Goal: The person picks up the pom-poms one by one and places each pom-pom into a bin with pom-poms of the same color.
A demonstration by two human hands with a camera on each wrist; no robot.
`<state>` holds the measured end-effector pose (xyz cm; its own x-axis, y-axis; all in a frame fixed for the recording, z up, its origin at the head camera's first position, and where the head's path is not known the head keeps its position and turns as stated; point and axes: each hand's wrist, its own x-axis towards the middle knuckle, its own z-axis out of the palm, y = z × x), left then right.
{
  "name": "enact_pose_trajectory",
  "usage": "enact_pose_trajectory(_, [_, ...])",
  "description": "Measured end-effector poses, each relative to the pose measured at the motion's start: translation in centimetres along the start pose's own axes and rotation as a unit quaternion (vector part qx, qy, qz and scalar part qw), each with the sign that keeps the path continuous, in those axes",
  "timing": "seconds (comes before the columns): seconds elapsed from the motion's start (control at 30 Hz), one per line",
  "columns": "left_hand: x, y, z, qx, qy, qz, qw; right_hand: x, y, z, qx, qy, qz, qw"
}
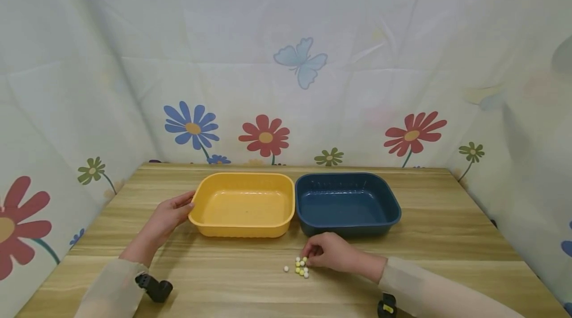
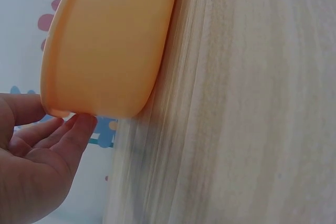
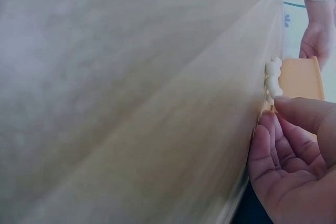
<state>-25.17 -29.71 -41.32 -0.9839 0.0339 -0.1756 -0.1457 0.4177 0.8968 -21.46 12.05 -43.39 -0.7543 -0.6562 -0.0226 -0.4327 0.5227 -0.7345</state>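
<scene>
A yellow plastic tray point(image 1: 245, 231) stands on the left, and my left hand point(image 1: 172, 214) is at its left end. In the left wrist view that hand point(image 2: 42, 161) has its thumb at the rim and its fingertips against the outer wall just below. In front of a dark blue tray point(image 1: 348, 230), my right hand point(image 1: 332, 253) reaches down to a small cluster of white and yellow beads point(image 1: 301, 272). The right wrist view shows thumb and fingertips close together beside white beads point(image 3: 273, 80); whether a bead is between them is unclear.
Both trays stand side by side on a wood-grain table point(image 1: 223, 278). One white bead point(image 1: 286, 269) lies apart, left of the cluster. A flower-printed cloth point(image 1: 348, 109) hangs behind the table and along its sides. Each wrist wears a black camera.
</scene>
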Motion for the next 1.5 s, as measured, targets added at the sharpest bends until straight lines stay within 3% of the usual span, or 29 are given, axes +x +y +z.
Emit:
enact_pose_trajectory(0.47, [0.1,-0.1,0.0,0.0,0.001,0.002,1.0,0.0,0.0,-0.7,0.036,-0.005,0.027,0.999])
enact_pose_trajectory(0.93, [0.2,-0.6,-0.2,-0.016,-0.004,0.004,0.9998,-0.4,-1.7,-2.9,0.01,-0.004,0.026,1.0])
enact_pose_trajectory(1.23, [0.2,-0.9,-0.3,-0.029,-0.011,0.009,0.9995,-0.3,-3.3,-4.5,0.043,-0.006,0.074,0.996])
enact_pose_trajectory(1.5, [0.2,-0.9,-0.2,-0.027,-0.006,0.001,0.9996,0.0,-4.3,-6.3,0.073,-0.006,0.086,0.994])
